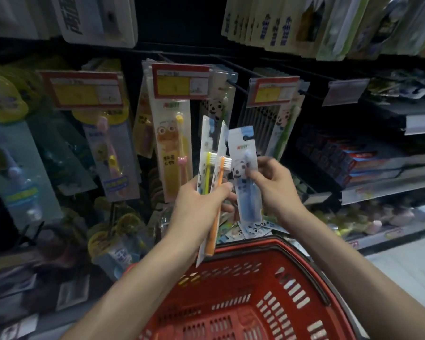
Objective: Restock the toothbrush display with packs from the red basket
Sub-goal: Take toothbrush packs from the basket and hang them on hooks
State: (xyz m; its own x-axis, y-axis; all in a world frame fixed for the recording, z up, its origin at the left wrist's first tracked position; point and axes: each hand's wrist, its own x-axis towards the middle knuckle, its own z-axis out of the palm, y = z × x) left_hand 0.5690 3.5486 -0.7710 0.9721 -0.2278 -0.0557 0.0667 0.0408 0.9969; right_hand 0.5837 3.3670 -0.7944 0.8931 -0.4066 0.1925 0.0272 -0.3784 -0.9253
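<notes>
Bare peg point(241, 69) open above the hands; price tags point(180, 81) crowd both sides; basket point(268, 244) blocks below.

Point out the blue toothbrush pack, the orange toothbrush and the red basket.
blue toothbrush pack point(243, 153): head view, card's upper middle.
orange toothbrush point(220, 173): head view, handle below bristles.
red basket point(263, 244): head view, far rim.

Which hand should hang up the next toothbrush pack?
Probably the right hand. It holds one blue pack by itself, close under the panda hook. The left hand is clutching two packs, yellow and orange.
</notes>
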